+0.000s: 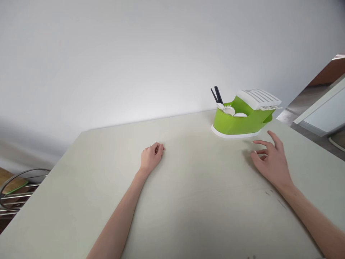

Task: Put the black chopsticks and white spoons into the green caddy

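My left hand (152,157) rests on the table in a loose fist, and nothing shows in its curled fingers. My right hand (271,162) is just in front of a green cutlery holder (234,124), apart from it. Its fingers are spread and partly bent, with nothing between them. The holder has a white base and a white slotted top (260,98) on its right part. White spoons (229,110) lie in its open left part, where black chopsticks (218,95) stand leaning. The bottom of the holder's inside is hidden.
The pale table (188,201) meets a plain white wall (161,64) at the back. Dark marks lie on the tabletop near my right wrist. A metal rack (20,196) with a wooden board (12,181) stands beyond the left edge. A white panel (323,111) stands past the right edge.
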Demonstrator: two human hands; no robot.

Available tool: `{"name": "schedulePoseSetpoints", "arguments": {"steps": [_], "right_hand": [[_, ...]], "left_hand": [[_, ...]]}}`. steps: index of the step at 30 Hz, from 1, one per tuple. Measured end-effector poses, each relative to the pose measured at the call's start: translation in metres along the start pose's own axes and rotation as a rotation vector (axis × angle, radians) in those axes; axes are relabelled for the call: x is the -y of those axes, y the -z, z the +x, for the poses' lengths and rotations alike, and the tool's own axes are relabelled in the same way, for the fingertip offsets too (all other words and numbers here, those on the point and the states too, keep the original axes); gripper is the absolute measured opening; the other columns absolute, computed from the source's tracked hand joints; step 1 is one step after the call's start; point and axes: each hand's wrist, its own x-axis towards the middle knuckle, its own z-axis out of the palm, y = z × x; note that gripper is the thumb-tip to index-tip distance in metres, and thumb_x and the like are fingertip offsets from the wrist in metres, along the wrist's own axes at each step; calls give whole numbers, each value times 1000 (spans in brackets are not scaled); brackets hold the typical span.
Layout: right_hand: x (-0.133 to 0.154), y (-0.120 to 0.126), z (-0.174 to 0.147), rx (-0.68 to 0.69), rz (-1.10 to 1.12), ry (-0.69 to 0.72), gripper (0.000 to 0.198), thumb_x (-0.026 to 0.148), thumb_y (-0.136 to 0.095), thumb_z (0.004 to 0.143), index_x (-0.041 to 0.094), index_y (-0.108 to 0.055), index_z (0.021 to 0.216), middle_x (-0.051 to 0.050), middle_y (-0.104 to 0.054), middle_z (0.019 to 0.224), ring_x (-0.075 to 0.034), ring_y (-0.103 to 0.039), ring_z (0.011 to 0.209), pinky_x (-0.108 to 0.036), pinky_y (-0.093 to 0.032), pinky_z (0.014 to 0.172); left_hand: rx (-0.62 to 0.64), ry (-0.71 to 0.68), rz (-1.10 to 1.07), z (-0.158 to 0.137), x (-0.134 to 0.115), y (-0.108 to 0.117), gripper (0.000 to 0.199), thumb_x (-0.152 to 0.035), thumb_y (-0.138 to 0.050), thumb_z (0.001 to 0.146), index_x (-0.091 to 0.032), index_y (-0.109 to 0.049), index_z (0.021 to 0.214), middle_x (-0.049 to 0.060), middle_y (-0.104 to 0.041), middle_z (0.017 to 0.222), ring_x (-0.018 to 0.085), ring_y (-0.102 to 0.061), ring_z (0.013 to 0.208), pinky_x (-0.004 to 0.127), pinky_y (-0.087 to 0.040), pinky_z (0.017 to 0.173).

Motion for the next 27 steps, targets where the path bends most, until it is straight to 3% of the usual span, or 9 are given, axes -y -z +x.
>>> {"name": "schedulePoseSetpoints", "arguments": {"steps": [9, 19, 23, 27], "right_hand": [[-3, -1, 1, -4, -9, -19, 32, 41, -62, 85, 24, -69, 112, -8, -16, 177, -19, -75, 81, -40, -61, 79], [2, -4, 3, 25, -40, 6, 28, 36, -62, 87, 22, -71, 109, -11, -9, 178, -18, -75, 79, -39, -59, 77], [-4, -4, 14, 74, 1, 16, 30, 36, -63, 87, 20, -71, 110, -13, -5, 178, -16, -74, 75, -37, -60, 74], [-15, -3, 31, 109, -7, 21, 32, 38, -65, 87, 20, -71, 113, -12, -1, 178, -21, -76, 85, -37, -60, 76]], "left_hand": [[-6, -10, 6, 0, 0, 0, 38, -45, -43, 99, -24, -69, 82, 0, -68, 67, 17, -59, 63, 29, -43, 68], [-7, -10, -2, 3, 2, -1, 38, -45, -43, 100, -25, -69, 82, 0, -69, 67, 18, -60, 64, 30, -44, 69], [-2, -8, -14, 3, 3, -2, 38, -46, -43, 100, -25, -69, 82, 0, -69, 67, 18, -61, 64, 30, -43, 69], [-6, -9, -13, 4, 6, -5, 39, -46, -42, 100, -25, -69, 82, -1, -68, 66, 18, -60, 63, 30, -43, 68]]}}
